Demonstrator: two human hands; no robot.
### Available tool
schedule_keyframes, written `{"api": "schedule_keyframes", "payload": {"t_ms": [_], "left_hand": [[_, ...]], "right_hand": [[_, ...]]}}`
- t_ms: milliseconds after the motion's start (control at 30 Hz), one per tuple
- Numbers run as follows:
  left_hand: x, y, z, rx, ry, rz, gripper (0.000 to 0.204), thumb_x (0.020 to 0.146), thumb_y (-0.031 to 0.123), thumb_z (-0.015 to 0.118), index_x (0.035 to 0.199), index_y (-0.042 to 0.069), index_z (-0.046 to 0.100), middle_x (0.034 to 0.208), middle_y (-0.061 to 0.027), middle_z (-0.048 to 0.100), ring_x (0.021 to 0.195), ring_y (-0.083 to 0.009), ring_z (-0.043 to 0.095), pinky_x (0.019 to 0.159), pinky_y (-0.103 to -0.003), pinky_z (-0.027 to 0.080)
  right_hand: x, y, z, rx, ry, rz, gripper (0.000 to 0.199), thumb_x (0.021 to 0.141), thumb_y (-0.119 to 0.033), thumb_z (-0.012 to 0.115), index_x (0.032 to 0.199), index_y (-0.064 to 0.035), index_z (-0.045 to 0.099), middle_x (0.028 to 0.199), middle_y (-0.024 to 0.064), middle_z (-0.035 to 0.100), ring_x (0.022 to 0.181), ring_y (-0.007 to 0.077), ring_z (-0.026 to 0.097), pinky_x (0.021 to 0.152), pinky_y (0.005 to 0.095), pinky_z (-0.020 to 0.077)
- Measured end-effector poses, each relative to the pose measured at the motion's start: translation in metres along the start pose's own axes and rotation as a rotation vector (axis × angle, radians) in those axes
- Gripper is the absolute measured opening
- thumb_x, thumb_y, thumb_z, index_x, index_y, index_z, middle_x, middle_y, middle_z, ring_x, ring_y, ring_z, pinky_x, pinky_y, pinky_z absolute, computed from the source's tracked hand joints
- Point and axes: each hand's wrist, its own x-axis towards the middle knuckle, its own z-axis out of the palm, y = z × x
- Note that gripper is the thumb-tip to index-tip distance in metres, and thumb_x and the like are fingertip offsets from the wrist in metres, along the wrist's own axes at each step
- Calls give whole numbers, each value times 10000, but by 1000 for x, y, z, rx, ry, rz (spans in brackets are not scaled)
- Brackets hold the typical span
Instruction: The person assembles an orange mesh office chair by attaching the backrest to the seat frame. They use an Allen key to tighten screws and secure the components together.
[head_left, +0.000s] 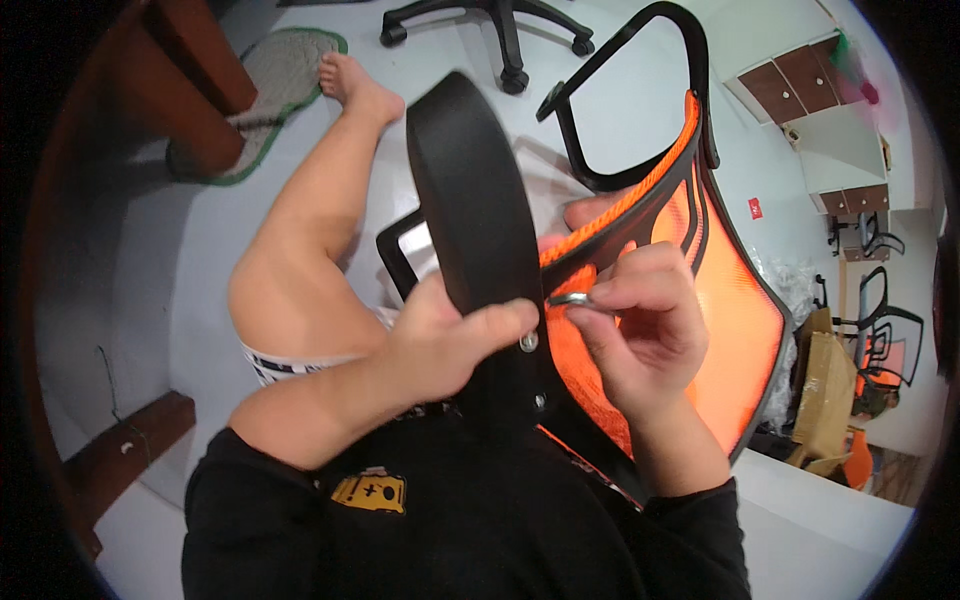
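From my seat I see the left hand wrapped around a broad black curved bracket, thumb pressed across its face just above a silver bolt head; the fingers are closed firmly on the bracket. A second bolt head sits just below, at 6 o'clock from the first. The bracket runs from the middle of the view up toward 12 o'clock.

The right hand is mostly curled, with thumb and forefinger pinched on a small silver metal piece, held just beside the bracket's right edge, at 1 o'clock from the upper bolt head. I cannot tell whether it is a tool tip or a loose part.

Behind both hands lies the orange mesh chair back in its black frame, spreading out toward 3 o'clock, with its black headrest loop reaching to 1 o'clock.

A bare knee and foot stretch toward 11 o'clock over a pale floor. A green-edged mat lies near the foot, and a black chair base on castors stands at 12 o'clock. Cardboard boxes sit at 3 o'clock.
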Motion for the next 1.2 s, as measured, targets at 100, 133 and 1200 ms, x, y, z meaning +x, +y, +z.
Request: {"api": "schedule_keyframes", "payload": {"t_ms": [100,133,1200], "left_hand": [[3,-6,-7,-55,-46,23,500,777,61,527,1244,-60,396,1172,-133,518,1048,-179,519,914,-316,411],[4,-7,-7,-47,-64,35,485,778,52,524,1237,-53,407,1166,-130,522,1046,-175,519,911,-314,413],[12,3,-31,-235,-98,117,372,823,49,517,1184,-20,461,1049,-60,554,919,-103,525,782,-245,447]], "right_hand": [[-3,-6,-11,-56,-89,90,208,615,51,722,756,-36,596,760,52,495,691,140,512,595,224,410],[-4,-3,-14,-27,-124,94,203,617,48,722,751,-36,594,763,50,496,692,138,511,601,223,406],[44,-7,0,-307,-673,74,258,538,58,700,744,-85,640,772,34,471,778,203,521,740,327,425]]}}
